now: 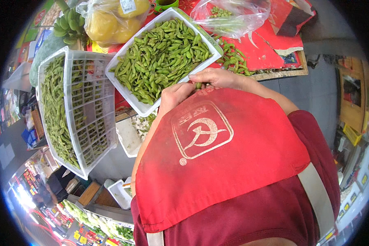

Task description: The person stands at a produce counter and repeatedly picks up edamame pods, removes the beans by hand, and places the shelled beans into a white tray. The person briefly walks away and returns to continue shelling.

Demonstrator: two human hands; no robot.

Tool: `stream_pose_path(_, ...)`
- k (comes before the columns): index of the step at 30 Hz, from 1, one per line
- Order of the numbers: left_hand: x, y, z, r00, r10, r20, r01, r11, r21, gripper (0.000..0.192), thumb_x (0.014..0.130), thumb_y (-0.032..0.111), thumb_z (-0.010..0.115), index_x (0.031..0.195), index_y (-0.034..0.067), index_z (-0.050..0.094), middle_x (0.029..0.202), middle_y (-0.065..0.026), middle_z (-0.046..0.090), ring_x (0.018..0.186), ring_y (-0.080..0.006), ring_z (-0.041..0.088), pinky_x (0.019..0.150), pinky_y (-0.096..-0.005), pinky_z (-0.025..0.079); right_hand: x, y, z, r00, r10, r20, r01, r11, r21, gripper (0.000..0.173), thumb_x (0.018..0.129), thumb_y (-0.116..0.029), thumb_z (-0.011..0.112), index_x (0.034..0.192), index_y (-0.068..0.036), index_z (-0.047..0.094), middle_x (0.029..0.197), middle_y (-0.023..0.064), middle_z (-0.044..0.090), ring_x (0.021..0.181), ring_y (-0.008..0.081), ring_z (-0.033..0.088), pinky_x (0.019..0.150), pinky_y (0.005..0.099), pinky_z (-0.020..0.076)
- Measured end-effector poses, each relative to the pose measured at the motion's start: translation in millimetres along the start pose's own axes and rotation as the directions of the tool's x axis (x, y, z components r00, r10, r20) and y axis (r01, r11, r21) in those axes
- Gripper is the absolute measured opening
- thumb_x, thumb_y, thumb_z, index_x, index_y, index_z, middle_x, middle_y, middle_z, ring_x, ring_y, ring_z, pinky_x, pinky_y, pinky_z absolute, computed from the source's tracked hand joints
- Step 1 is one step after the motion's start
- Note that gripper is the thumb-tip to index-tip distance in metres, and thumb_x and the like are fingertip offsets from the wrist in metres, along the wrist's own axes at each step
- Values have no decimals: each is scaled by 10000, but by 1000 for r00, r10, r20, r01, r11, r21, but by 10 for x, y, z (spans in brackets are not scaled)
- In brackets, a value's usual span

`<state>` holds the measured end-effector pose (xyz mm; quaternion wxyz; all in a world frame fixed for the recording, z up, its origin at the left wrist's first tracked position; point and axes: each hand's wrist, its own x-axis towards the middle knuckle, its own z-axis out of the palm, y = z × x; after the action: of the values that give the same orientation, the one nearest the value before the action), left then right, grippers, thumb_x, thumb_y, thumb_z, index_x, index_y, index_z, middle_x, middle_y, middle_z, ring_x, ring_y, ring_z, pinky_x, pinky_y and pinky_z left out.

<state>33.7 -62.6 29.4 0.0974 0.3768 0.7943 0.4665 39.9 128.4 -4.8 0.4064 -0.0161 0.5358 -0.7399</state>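
A white tray (pixel 126 92) full of green soybean pods (pixel 163 55) lies tilted on the red-covered table. At its near right edge my left hand (pixel 176 95) and my right hand (pixel 213 77) come together, fingers pinched around a green pod (pixel 198 85). The red apron (pixel 221 153) hides part of both hands. Loose pods (pixel 233 60) lie on the red cover beyond my right hand. A clear plastic bag (pixel 230 18) with shelled green beans (pixel 220 12) is behind them. Below the tray, a white foam box (pixel 127 135) holds some pods.
To the left stands a white plastic crate (pixel 92 107) heaped with pods. Behind it are a bag of yellow fruit (pixel 117 21) and green bananas (pixel 68 23). The table's wooden edge (pixel 283 73) runs off to the right. A person (pixel 53 186) is at the lower left, near vegetables.
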Motion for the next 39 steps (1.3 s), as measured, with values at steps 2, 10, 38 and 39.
stream_pose_path(2,15,-37,-16,994,106,15,-107,987,122,194,679,129,629,838,33,572,677,-108,538,610,-275,560,531,-325,445,31,38,-16,1000,16,-9,-15,999,51,310,891,-349,493,977,-74,607,761,-58,548,623,5,443,516,158,335)
stream_pose_path(10,7,-30,95,955,-276,-109,264,958,-113,101,753,78,649,808,7,603,673,-70,591,579,-129,545,529,-250,440,4,6,14,984,-89,-152,88,996,-18,260,882,-314,533,860,-66,608,636,-56,511,529,4,423,429,174,316)
stream_pose_path(38,55,-216,103,772,-456,442,434,-130,-892,193,847,232,583,927,61,543,720,17,496,632,-92,460,592,-218,404,40,3,58,965,-202,-165,237,944,231,141,765,-68,573,898,-25,553,704,42,599,545,63,514,464,186,375)
stream_pose_path(39,65,-218,109,769,-457,447,435,-137,-890,201,843,233,588,936,61,540,707,21,473,644,-98,467,604,-225,414,23,3,35,965,-155,-211,202,954,222,159,745,-39,555,903,-23,554,702,46,597,541,66,511,466,192,378)
